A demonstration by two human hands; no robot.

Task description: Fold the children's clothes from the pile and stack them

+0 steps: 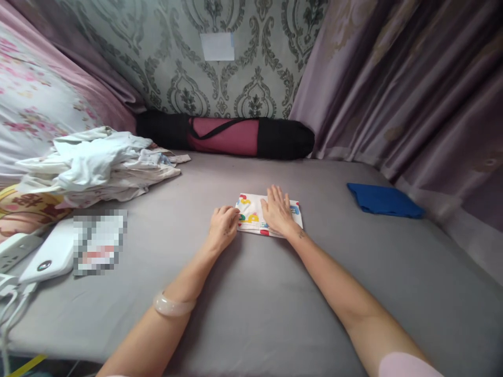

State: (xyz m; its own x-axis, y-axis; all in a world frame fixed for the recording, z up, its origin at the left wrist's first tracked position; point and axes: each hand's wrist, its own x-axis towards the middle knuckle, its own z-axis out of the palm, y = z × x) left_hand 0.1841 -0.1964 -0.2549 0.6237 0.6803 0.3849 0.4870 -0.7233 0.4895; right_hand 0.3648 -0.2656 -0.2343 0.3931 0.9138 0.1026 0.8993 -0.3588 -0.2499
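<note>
A small folded cloth (251, 212), white with a bright print of red, yellow, blue and green shapes, lies flat on the grey sheet. At its left edge my left hand (223, 226) is closed, the fingers curled and pinching the fabric there. My right hand (278, 210) rests palm down on the right half of the cloth, fingers stretched out and slightly apart. It covers part of the print. Whether the cloth is a garment cannot be made out in its folded state.
A heap of pale clothes (106, 162) lies at the left, near a white power bank (53, 251), a power strip (18, 248) with cables and a blurred-out item (100, 242). Folded blue fabric (385, 200) lies right. A black and maroon long bag (228, 136) lines the wall.
</note>
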